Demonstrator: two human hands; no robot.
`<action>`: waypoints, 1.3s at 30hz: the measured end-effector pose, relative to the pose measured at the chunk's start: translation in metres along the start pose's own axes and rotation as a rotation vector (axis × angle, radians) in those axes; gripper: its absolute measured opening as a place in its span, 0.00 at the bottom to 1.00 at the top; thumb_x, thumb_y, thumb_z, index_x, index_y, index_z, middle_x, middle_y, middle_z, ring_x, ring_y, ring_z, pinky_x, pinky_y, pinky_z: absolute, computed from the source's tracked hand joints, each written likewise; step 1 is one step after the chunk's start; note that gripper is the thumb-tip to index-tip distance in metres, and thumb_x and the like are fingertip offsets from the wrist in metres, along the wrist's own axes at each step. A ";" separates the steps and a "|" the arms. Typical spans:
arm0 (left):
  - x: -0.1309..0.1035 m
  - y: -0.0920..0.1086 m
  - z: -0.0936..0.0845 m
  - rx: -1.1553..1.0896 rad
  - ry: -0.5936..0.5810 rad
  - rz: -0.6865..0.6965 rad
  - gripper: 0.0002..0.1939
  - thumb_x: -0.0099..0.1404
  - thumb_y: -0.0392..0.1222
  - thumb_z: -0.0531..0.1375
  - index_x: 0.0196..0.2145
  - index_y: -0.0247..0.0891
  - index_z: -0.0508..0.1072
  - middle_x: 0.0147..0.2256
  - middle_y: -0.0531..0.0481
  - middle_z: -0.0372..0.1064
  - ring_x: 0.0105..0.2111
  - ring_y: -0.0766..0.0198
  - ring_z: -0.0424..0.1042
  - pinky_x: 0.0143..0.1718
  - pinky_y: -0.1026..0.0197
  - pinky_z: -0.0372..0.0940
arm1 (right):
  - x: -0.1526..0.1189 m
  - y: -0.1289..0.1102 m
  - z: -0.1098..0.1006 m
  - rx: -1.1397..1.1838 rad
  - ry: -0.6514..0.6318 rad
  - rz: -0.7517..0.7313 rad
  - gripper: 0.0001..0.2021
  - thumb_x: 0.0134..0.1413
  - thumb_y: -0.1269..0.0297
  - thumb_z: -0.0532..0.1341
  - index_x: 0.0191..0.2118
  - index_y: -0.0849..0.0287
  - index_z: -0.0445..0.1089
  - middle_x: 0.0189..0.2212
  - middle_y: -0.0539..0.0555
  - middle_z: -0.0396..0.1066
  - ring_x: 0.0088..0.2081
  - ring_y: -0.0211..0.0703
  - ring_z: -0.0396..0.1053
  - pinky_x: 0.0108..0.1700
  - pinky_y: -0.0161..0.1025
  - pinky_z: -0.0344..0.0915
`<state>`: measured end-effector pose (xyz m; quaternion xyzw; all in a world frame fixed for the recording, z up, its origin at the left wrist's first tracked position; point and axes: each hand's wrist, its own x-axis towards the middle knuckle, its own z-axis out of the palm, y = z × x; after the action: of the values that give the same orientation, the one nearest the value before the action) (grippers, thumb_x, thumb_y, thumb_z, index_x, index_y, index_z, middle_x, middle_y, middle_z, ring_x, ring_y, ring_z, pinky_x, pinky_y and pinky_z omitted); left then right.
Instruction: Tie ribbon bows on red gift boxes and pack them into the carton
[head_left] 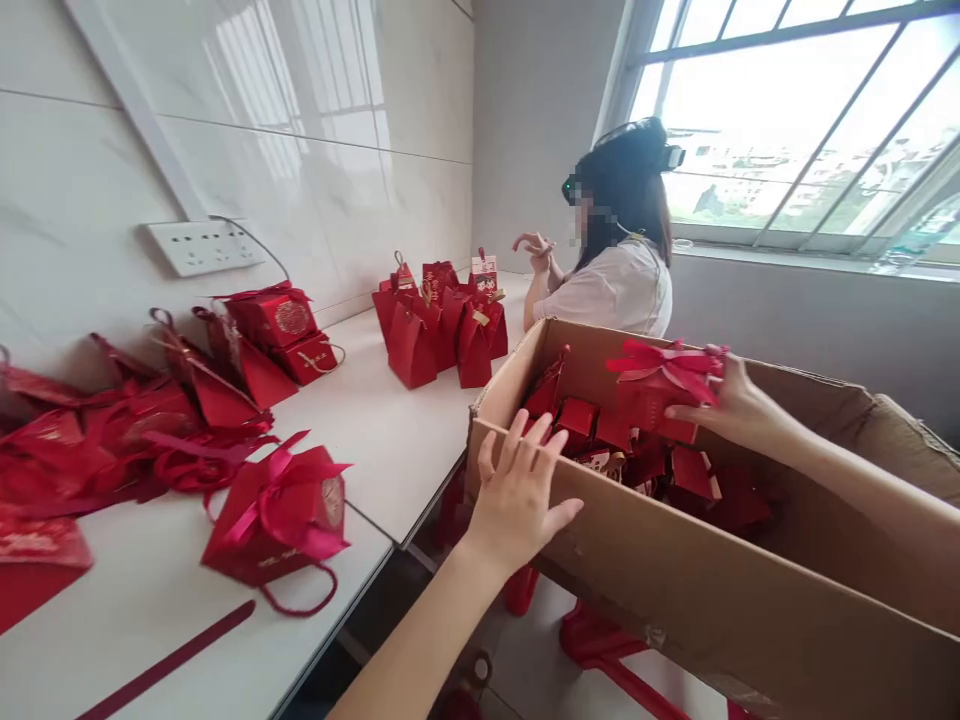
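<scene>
My right hand (739, 405) grips a red gift box (654, 395) with a bright pink ribbon bow, held inside the large cardboard box (675, 540). Below it, several small red boxes (691, 475) lie jumbled on the bottom. My left hand (520, 490) rests against the near left edge of the cardboard box, fingers spread over the rim, holding nothing. On the white table (352, 430), a red box with a pink bow (274, 520) and a cord handle sits near the front edge.
Several upright red bags (412, 345) stand farther back on the table. More red boxes and bags (217, 370) line the wall at left. A dark red strip (172, 660) lies in front. A person (619, 280) sits beyond the cardboard box. Red stool legs (600, 640) show underneath.
</scene>
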<state>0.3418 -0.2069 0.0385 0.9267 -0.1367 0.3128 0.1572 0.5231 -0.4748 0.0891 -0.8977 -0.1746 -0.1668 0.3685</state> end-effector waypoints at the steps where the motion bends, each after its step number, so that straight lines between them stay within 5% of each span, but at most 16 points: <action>1: 0.001 -0.004 0.007 -0.013 -0.023 -0.032 0.26 0.61 0.49 0.60 0.55 0.40 0.59 0.55 0.41 0.63 0.60 0.49 0.55 0.57 0.39 0.48 | 0.003 0.007 0.007 -0.034 -0.063 0.031 0.51 0.35 0.47 0.70 0.61 0.65 0.47 0.56 0.77 0.56 0.59 0.69 0.55 0.58 0.54 0.52; 7: -0.004 -0.019 0.027 -0.040 -0.005 -0.059 0.23 0.58 0.47 0.64 0.48 0.40 0.62 0.47 0.44 0.67 0.56 0.47 0.59 0.55 0.41 0.48 | 0.016 0.024 0.050 0.003 -0.232 0.095 0.46 0.38 0.43 0.66 0.59 0.63 0.49 0.58 0.72 0.51 0.62 0.68 0.49 0.62 0.54 0.47; 11: -0.007 -0.022 0.035 -0.049 0.168 -0.015 0.19 0.59 0.49 0.62 0.45 0.41 0.65 0.41 0.47 0.68 0.51 0.53 0.63 0.56 0.49 0.48 | 0.032 0.027 0.069 -0.005 -0.316 0.030 0.56 0.26 0.45 0.71 0.60 0.67 0.47 0.57 0.71 0.50 0.62 0.70 0.46 0.62 0.59 0.46; 18: -0.006 -0.024 0.048 -0.008 0.285 0.015 0.13 0.61 0.45 0.61 0.43 0.42 0.66 0.37 0.48 0.65 0.47 0.56 0.63 0.57 0.50 0.50 | 0.031 0.032 0.091 0.061 -0.379 -0.082 0.57 0.31 0.42 0.68 0.63 0.63 0.40 0.57 0.69 0.48 0.60 0.67 0.50 0.61 0.62 0.46; 29: -0.007 -0.020 0.046 -0.013 0.276 -0.013 0.13 0.61 0.43 0.60 0.43 0.43 0.64 0.36 0.48 0.62 0.45 0.57 0.62 0.55 0.51 0.55 | -0.013 -0.025 0.105 0.371 -0.506 0.058 0.52 0.40 0.48 0.67 0.64 0.57 0.35 0.58 0.65 0.54 0.60 0.60 0.55 0.60 0.59 0.50; 34: -0.006 -0.022 0.045 -0.028 0.276 0.011 0.13 0.61 0.39 0.60 0.43 0.41 0.64 0.37 0.48 0.63 0.46 0.57 0.62 0.53 0.54 0.57 | -0.002 -0.018 0.095 0.158 -0.544 -0.057 0.54 0.33 0.45 0.69 0.63 0.60 0.42 0.61 0.68 0.48 0.62 0.65 0.48 0.62 0.61 0.46; 39: -0.005 -0.023 0.046 -0.058 0.270 0.024 0.14 0.60 0.41 0.62 0.43 0.40 0.65 0.38 0.47 0.63 0.48 0.57 0.61 0.54 0.55 0.57 | -0.003 0.028 0.044 0.021 -0.634 0.117 0.55 0.34 0.46 0.69 0.64 0.58 0.39 0.61 0.66 0.50 0.61 0.67 0.52 0.61 0.62 0.49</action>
<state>0.3705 -0.2020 -0.0042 0.8694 -0.1345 0.4326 0.1970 0.5405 -0.4617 0.0414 -0.9095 -0.2307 0.1446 0.3141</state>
